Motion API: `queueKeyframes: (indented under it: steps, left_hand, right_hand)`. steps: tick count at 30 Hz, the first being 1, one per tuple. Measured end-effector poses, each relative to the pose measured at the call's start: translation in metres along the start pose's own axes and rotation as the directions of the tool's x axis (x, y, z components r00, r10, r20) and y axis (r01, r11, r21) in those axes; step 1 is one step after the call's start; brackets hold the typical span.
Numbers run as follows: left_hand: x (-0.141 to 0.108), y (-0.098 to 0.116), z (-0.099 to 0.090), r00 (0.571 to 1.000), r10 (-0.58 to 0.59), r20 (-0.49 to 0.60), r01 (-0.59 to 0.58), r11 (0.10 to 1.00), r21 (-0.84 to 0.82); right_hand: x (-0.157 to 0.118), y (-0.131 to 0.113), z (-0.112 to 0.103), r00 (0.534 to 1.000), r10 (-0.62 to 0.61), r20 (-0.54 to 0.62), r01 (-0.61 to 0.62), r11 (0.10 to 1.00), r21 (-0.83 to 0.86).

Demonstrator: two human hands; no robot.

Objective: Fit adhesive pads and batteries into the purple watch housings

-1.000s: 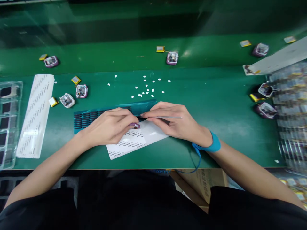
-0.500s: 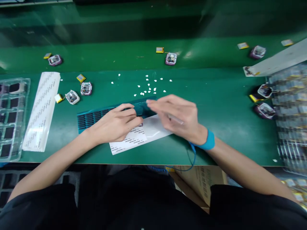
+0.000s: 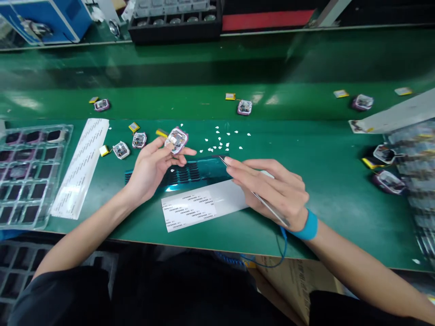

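Note:
Pinched in my left hand (image 3: 151, 165) is an opened smartwatch case (image 3: 178, 139) with its circuit board facing up. A yellow battery (image 3: 161, 133) sits at its side. My left hand's other fingers are spread out beneath the case. My right hand (image 3: 275, 190) is closed around metal tweezers (image 3: 268, 207), whose tips point left above a shiny teal sheet (image 3: 214, 166) bearing rows of black strips. Under my right hand lies a white printed sheet (image 3: 190, 210). Small white stickers (image 3: 219, 144) are scattered beyond the teal sheet.
More opened watch cases (image 3: 121, 150) with batteries lie to the left, at the back and on the right. A clear tray (image 3: 64, 149) holds watch parts at far left, beside a long printed strip (image 3: 81, 170). Stacked clear trays (image 3: 416, 181) stand at right. A blue cord hangs from my right wristband.
My left hand has lifted off the teal sheet and now holds up the watch case. My right hand has drawn back slightly right with the tweezers. The view has tilted up.

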State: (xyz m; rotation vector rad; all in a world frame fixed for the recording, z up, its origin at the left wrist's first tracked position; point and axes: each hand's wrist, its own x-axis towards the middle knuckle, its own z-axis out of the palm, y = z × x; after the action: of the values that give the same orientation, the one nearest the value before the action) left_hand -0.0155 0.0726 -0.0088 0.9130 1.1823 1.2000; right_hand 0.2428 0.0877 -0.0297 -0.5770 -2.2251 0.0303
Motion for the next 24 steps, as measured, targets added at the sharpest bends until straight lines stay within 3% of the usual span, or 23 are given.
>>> queueKeyframes:
  steps: [6,9,14,24]
  left_hand:
    - [-0.009,-0.014,0.006,0.999,0.008,-0.05,-0.005,0.998,0.067]
    - [-0.015,-0.017,0.013,0.996,-0.072,-0.055,0.071,0.997,-0.029]
    - [-0.021,-0.021,0.021,0.988,-0.153,-0.026,0.15,0.985,-0.086]
    - [-0.025,-0.023,0.025,0.988,-0.145,-0.045,0.14,0.985,-0.097]
  right_hand:
    - [0.0,-0.009,-0.009,0.99,-0.065,0.125,0.065,0.998,0.007]
    - [0.001,-0.011,-0.006,0.983,-0.134,0.123,0.14,0.989,-0.039]
    - [0.004,-0.013,-0.004,0.969,-0.153,0.192,0.16,0.987,-0.017]
    - [0.007,-0.018,0.006,0.951,-0.267,0.154,0.27,0.963,-0.001]
